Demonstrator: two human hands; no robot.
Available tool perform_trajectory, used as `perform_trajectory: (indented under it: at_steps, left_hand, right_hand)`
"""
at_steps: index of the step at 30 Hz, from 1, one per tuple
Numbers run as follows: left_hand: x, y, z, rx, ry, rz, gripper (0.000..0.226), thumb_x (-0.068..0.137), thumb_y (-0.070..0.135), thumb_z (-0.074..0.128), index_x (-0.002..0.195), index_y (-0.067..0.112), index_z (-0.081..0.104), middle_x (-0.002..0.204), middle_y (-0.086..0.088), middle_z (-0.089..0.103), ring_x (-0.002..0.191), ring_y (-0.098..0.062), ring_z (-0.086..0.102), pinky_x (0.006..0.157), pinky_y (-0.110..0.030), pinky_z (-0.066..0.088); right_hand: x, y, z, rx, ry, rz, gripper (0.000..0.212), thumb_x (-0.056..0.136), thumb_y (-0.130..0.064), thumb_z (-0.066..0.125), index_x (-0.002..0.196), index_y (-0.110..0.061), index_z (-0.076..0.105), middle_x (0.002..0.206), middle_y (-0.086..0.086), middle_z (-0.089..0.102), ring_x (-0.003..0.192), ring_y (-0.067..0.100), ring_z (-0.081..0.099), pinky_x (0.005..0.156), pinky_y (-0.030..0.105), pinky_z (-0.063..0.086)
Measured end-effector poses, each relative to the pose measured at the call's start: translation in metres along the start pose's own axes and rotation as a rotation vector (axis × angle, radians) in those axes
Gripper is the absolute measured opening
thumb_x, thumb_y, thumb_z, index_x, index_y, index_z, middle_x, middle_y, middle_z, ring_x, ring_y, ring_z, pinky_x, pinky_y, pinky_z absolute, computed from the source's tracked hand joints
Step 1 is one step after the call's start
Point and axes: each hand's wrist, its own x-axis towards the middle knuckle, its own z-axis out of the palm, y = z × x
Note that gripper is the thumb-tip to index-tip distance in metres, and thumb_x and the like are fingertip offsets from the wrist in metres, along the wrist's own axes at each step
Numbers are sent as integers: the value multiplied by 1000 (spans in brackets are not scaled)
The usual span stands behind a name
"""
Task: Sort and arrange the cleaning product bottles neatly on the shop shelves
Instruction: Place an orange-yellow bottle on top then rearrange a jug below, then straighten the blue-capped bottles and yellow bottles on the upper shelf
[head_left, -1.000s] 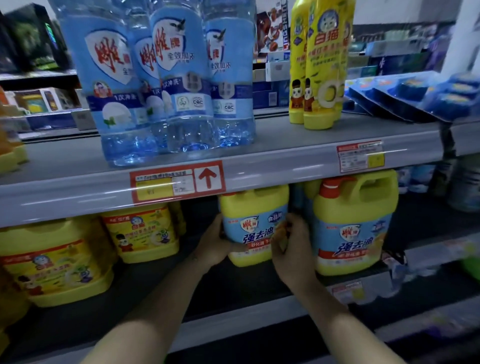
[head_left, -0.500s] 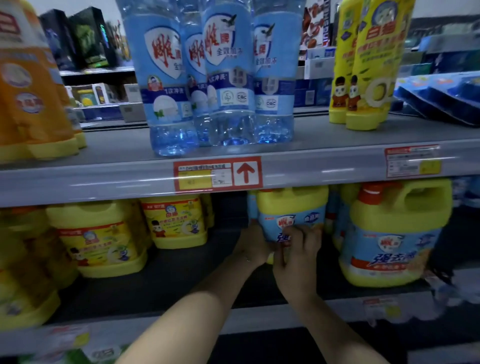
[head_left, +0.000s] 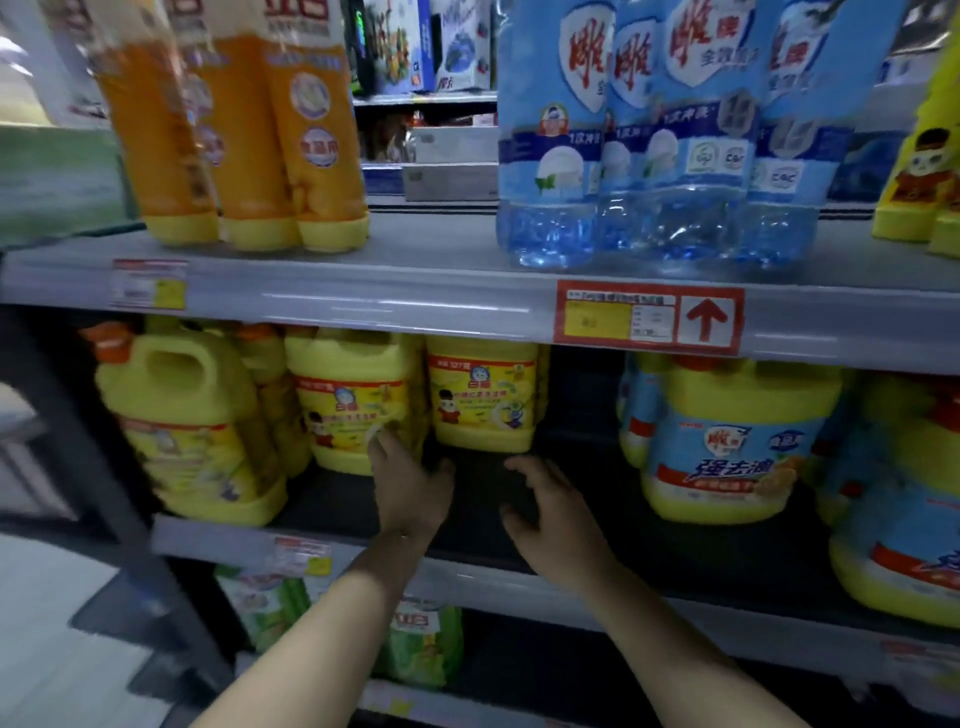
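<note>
The left hand (head_left: 413, 491) reaches into the middle shelf (head_left: 467, 577) just left of frame centre. Its fingers are straight and slightly spread, gripping nothing. One fingertip (head_left: 376, 439) touches the lower right corner of the label on a yellow jug (head_left: 353, 395), which stands upright directly above and left of the hand. The thumb points right, toward the dark gap in the shelf.

The right hand (head_left: 553, 512) hovers at centre, a little right of the left hand and apart from it. Its fingers are loosely bent and spread, holding nothing, and it touches no bottle. A second jug (head_left: 483, 395), also yellow, stands further back on the shelf, above the space between the two hands and beside the first.

At the left of the frame a left jug (head_left: 187, 415) with an orange cap and a handle stands nearer the shelf's front edge. To the right of the right hand, past the bare gap, a blue-label jug (head_left: 727, 441) stands upright with more like it crowded beside and behind.

On the upper shelf (head_left: 415, 306), orange bottles (head_left: 244, 130) stand at upper left and clear blue bottles (head_left: 665, 130) at upper right. A red arrow tag (head_left: 649, 317) sits on its rim below the blue ones. Green packs (head_left: 421, 644) show beneath the middle shelf, partly behind the left forearm.
</note>
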Motion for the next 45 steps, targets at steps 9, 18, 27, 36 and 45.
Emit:
perform_trajectory:
  at_steps: [9, 18, 27, 36, 45]
  left_hand:
    - [23, -4, -49, 102, -351, 20, 62, 88, 27, 66, 142, 13, 38, 149, -1, 21, 141, -26, 27, 94, -31, 41]
    - [-1, 118, -154, -93, -471, 999, 18, 86, 21, 67, 104, 22, 71, 88, 16, 71, 78, -6, 69, 65, -16, 53]
    - [6, 234, -142, -236, 35, 872, 76, 68, 52, 79, 124, 24, 35, 109, 9, 49, 88, -8, 54, 66, -14, 41]
    - [40, 240, -96, -287, -261, 584, 61, 59, 35, 89, 103, 18, 51, 88, 14, 65, 77, -2, 63, 65, -17, 52]
    - [45, 231, -90, -358, -273, 625, 49, 65, 21, 82, 103, 18, 52, 86, 14, 67, 72, 2, 65, 55, -11, 52]
  right_hand:
    - [30, -72, 14, -20, -110, -182, 30, 91, -30, 56, 121, -27, 53, 123, -4, 54, 111, 13, 52, 88, 30, 47]
    - [16, -138, -106, -209, 44, -535, 27, 91, -25, 56, 117, -30, 52, 96, -8, 66, 83, 11, 63, 67, 32, 55]
    - [13, -166, -224, -393, 817, -454, 40, 81, -40, 66, 112, -17, 55, 78, -6, 59, 57, 13, 58, 46, 26, 45]
    - [49, -148, -220, -473, 643, 64, 59, 77, -56, 66, 102, -10, 38, 69, -4, 55, 59, 18, 57, 45, 26, 42]
    - [57, -146, -188, -331, 734, -98, 69, 76, -45, 69, 125, -9, 36, 77, -17, 57, 62, 4, 55, 57, 18, 41]
